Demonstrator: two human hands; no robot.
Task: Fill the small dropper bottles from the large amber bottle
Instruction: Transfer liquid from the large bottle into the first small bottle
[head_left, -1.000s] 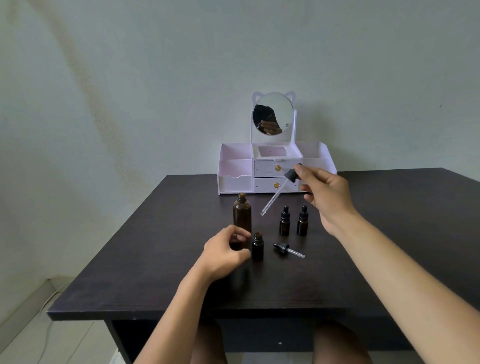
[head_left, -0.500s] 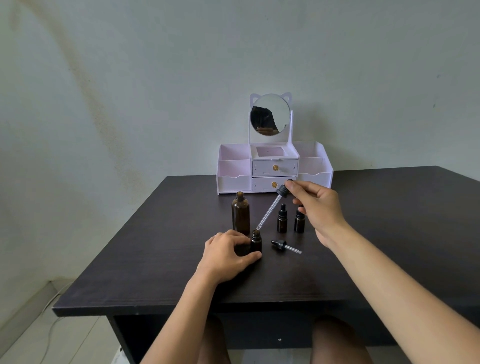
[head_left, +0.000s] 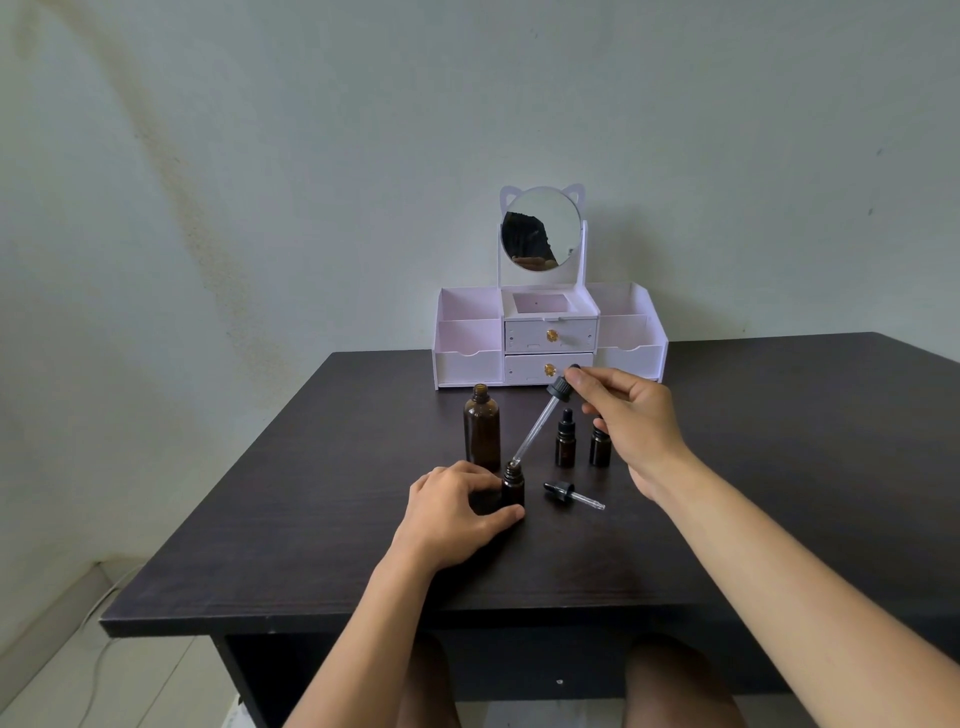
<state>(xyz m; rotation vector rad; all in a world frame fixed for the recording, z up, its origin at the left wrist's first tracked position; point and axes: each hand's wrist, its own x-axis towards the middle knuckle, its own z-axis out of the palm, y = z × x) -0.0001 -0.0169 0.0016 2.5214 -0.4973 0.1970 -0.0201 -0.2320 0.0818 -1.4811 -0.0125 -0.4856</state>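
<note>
The large amber bottle (head_left: 482, 426) stands uncapped on the dark table (head_left: 779, 467). Just in front of it, my left hand (head_left: 452, 512) grips an open small dropper bottle (head_left: 512, 486) at its base. My right hand (head_left: 631, 418) pinches the black bulb of a long glass dropper (head_left: 540, 418), tilted down to the left, with its tip at the small bottle's mouth. Two capped small bottles (head_left: 565, 439) (head_left: 599, 448) stand to the right, the second partly hidden by my right hand. A short dropper cap (head_left: 571, 493) lies flat on the table.
A white organiser with drawers (head_left: 550, 338) and a round cat-eared mirror (head_left: 540, 228) stands at the back of the table against the wall. The table's front edge (head_left: 363, 618) runs close to my knees.
My right hand lowered the long dropper from mid-air to the small bottle's mouth. My left hand closed around that bottle.
</note>
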